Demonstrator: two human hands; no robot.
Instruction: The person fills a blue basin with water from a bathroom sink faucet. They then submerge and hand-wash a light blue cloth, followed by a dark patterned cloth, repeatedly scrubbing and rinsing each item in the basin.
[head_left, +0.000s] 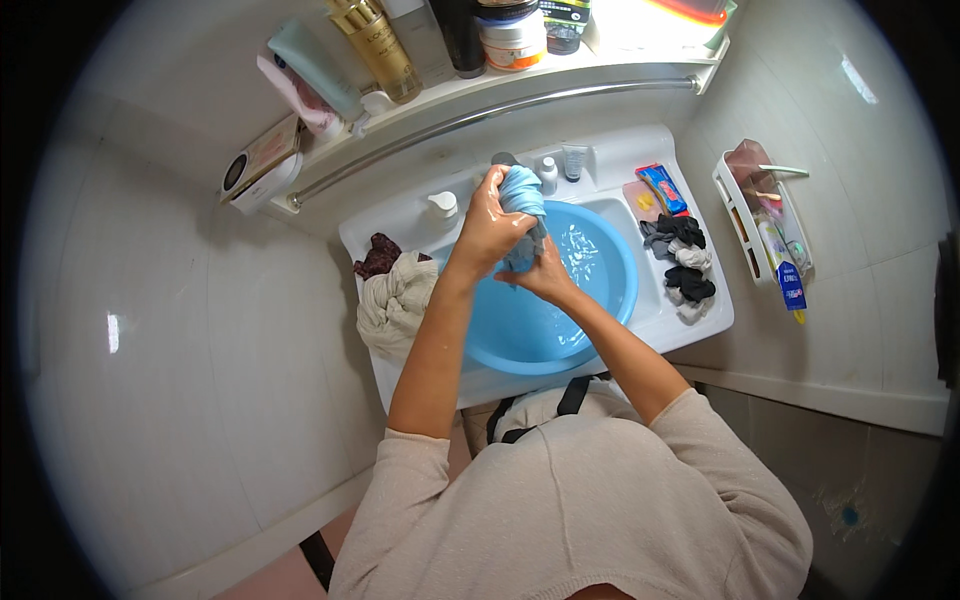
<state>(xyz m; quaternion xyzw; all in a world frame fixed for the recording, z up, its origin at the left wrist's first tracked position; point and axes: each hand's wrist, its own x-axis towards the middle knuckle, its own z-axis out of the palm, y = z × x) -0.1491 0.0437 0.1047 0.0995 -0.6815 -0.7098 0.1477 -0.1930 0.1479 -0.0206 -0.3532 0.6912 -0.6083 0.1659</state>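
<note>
A bunched, wet light-blue cloth (523, 190) is held up over the far left part of a round blue basin (627, 285). My left hand (487, 228) is wrapped round its upper part, with wet, shiny skin. Lower down, my right hand (543, 275) grips the hanging end of the same cloth, its fingers partly hidden behind the folds. Water (530, 320) with bright reflections lies in the basin, which sits in a white sink (715, 318). Both forearms reach across the basin's near side.
A beige cloth (398, 300) and a dark maroon cloth (377, 256) lie left of the basin. Several small dark and white garments (688, 255) lie right. Behind stand a soap pump (443, 207), a white bottle (548, 175) and a tube (573, 163), under a metal rail (500, 112).
</note>
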